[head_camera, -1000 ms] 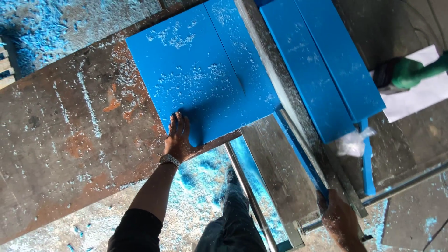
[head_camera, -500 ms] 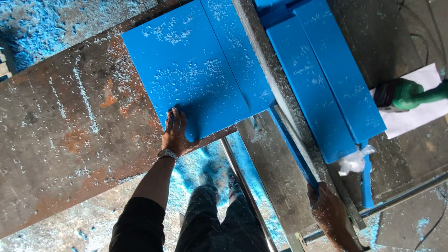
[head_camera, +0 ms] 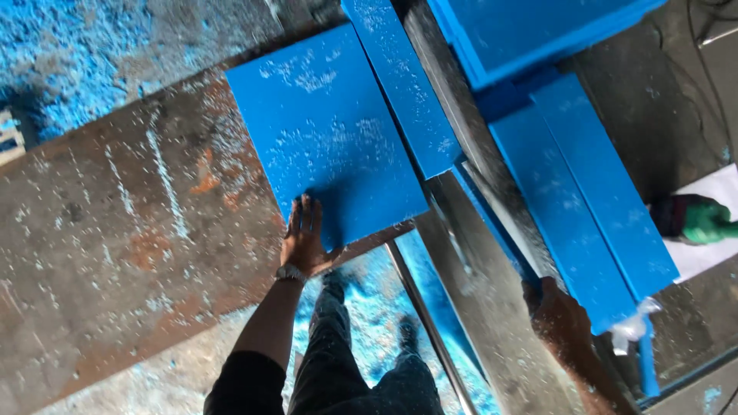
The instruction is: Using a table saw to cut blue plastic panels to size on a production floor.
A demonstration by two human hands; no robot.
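Left hand [head_camera: 304, 240] flat and open on a blue panel [head_camera: 327, 134]; right hand [head_camera: 561, 319] at the near end of the blue strips [head_camera: 584, 200].
The left grip presses the panel's near edge against the rusty steel table [head_camera: 115, 230]. Whether the right grip is closed cannot be told. Blue shavings cover the floor [head_camera: 69, 46]; bare table lies left of the panel.

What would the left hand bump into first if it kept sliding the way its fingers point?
The left hand already lies flat on the wide blue panel, fingers pointing up across it. Straight on, it meets only that panel's dusty surface, then probably the far edge and the rusty metal table.
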